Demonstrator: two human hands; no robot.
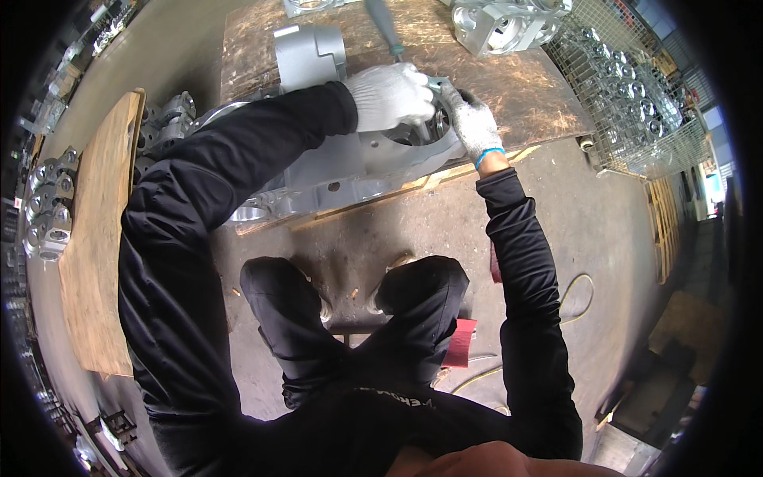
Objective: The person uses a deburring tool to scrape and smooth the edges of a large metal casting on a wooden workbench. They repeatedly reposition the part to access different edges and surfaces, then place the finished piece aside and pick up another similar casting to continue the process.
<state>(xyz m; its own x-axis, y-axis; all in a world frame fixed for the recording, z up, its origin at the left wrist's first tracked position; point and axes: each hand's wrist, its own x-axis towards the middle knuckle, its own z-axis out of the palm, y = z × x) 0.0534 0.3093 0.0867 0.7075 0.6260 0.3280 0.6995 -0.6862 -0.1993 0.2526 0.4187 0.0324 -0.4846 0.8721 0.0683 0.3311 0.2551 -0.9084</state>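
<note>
My left hand (391, 97), in a white knit glove, is closed at the far side of a round opening in a large grey metal casting (389, 159). A tool with a long grey-green handle (384, 25) runs into that fist from the far side. The handle is blurred, and the fist hides most of the shaft, so I cannot tell its kind. My right hand (474, 123), in a pale glove with a blue cuff, grips the casting's rim at the right of the opening. Its fingertips are partly hidden.
The casting lies at the near edge of a worn wooden table (524, 91). A grey cylindrical part (310, 57) stands left of the tool, and another casting (505, 28) sits far right. A wire basket (636, 111) holds several metal parts. A wooden board (95, 238) stands at the left.
</note>
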